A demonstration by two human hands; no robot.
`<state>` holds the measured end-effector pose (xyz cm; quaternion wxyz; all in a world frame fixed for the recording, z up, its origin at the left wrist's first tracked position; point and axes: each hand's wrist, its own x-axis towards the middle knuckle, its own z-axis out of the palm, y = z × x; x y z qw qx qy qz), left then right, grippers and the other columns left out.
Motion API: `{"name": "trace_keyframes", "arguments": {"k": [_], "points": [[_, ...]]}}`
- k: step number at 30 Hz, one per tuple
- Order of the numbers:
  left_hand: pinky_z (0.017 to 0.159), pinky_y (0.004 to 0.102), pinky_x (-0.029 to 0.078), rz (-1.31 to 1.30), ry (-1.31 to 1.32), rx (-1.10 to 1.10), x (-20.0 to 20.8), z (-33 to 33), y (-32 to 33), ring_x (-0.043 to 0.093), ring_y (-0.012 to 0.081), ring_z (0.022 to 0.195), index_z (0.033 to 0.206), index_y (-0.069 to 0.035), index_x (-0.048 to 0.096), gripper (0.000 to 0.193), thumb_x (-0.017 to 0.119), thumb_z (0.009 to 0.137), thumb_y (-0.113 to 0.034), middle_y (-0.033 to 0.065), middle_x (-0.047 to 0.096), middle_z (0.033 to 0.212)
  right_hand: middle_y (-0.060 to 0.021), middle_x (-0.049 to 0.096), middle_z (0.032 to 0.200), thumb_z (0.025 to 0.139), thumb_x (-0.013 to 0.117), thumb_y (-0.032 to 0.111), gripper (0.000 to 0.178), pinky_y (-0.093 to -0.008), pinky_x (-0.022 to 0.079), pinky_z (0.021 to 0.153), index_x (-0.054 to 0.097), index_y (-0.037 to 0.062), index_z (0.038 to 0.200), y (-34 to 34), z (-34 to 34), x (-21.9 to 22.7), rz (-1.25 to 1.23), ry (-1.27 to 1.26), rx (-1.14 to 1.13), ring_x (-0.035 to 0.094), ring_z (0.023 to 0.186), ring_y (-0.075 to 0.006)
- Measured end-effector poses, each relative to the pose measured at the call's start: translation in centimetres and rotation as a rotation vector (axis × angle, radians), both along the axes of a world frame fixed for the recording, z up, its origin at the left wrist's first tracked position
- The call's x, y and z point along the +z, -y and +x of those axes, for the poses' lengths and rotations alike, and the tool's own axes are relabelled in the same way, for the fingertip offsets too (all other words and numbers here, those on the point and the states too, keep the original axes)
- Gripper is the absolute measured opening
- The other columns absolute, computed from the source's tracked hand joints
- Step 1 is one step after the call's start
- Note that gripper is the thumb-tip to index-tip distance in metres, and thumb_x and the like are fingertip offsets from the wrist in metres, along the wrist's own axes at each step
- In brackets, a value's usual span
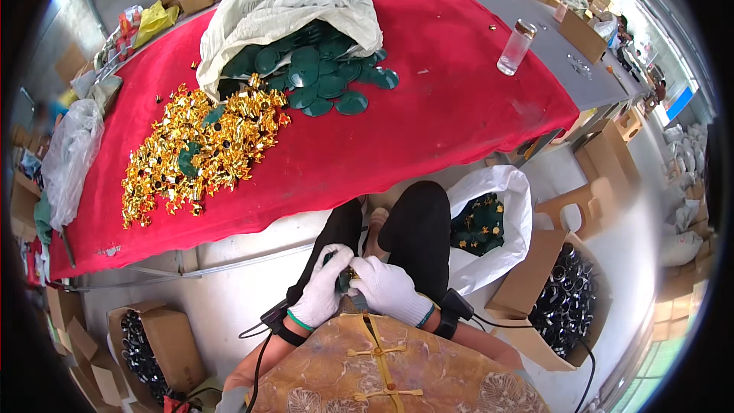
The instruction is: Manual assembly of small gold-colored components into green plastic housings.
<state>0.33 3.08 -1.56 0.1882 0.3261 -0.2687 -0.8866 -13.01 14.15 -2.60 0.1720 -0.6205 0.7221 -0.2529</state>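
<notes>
My left hand [321, 288], in a white knit glove, is closed on a dark green disc [343, 283] above my lap. From the other side my right hand [386, 287], gloved as well, has its fingers bent and pressed in at the disc's edge. A small gold glint shows between the fingers, mostly hidden by the gloves. On the red-covered table ahead lies a heap of small shiny gold pieces [218, 141], some with dark round centres. Several green discs [330, 86] spill beside it from a large white woven sack [306, 11].
By my right knee stands a white bag [514, 218] holding green discs with gold pieces. Cardboard boxes of shiny black ring-like parts sit at right [527, 279] and left [172, 344]. A clear bottle [515, 52] stands near the far right of the red cloth [451, 84].
</notes>
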Motion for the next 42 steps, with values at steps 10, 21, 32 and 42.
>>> {"name": "trace_keyframes", "arguments": {"k": [10,21,32,42], "points": [[0.062,0.0270,0.052,-0.034,-0.039,-0.032,-0.4,0.7,-1.1,0.064,0.0094,0.083,0.115,-0.014,0.059,0.012,0.066,0.107,-0.020,-0.0007,0.062,0.099,-0.0164,0.068,0.105,0.100,0.062,0.037,0.032,-0.0489,0.058,0.072,0.059,0.0104,0.118,-1.1,1.2,1.5,0.015,0.017,-0.042,0.072,0.086,-0.0379],[0.072,0.0264,0.052,-0.136,-0.080,0.023,2.3,-0.1,-0.2,0.062,0.0095,0.091,0.119,-0.012,0.059,0.016,0.066,0.107,-0.021,0.0005,0.062,0.104,-0.0108,0.065,0.117,0.097,0.064,0.028,0.021,-0.0442,0.057,0.067,0.069,0.0139,0.112,-0.2,0.7,1.7,-0.191,-0.079,0.001,0.070,0.092,-0.0300],[0.077,0.0350,0.052,-1.089,0.206,0.054,0.9,-0.6,1.6,0.059,0.0155,0.089,0.114,-0.006,0.055,0.022,0.068,0.097,-0.003,0.0048,0.059,0.104,-0.0012,0.055,0.064,0.111,0.052,0.036,0.037,-0.0322,0.054,0.043,0.062,0.0048,0.093,3.5,-2.5,2.5,0.377,1.542,-0.169,0.054,0.044,-0.0125],[0.066,0.0289,0.051,-0.233,0.154,0.051,1.3,-2.3,2.6,0.059,0.0105,0.077,0.115,-0.012,0.057,0.015,0.062,0.107,-0.024,0.0010,0.058,0.097,-0.0183,0.068,0.091,0.099,0.063,0.026,0.027,-0.0478,0.057,0.069,0.063,0.0048,0.116,4.2,-1.8,0.4,-0.057,0.360,-0.068,0.070,0.077,-0.0402]]}}
